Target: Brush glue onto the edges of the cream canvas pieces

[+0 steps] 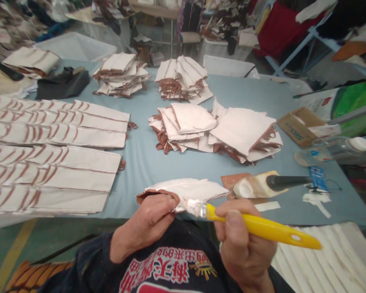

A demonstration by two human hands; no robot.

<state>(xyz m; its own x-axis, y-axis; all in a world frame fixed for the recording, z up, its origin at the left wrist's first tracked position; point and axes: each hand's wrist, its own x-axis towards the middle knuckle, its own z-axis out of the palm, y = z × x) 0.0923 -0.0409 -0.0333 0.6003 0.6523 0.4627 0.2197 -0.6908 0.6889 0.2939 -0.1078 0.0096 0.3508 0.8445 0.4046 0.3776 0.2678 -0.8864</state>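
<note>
A cardboard box [296, 129] sits near a clear, white-capped bottle [323, 153].

The clearest writing is Chinese, printed on the person's dark top [213, 248], just beyond the near edge of the tabletop [137, 162]. It stands upside down, so it goes from right to left. The big red characters with white borders begin with 海天 and seem to end with 油. Above them in the view, a smaller line reads 晒出来的好. Near the right edge of the tabletop, a cardboard box [295, 129] has dark letters, perhaps "SBS", not certain. The prints on the blue packet [319, 178] and the bottle [332, 152] there are too unclear to read.
</note>
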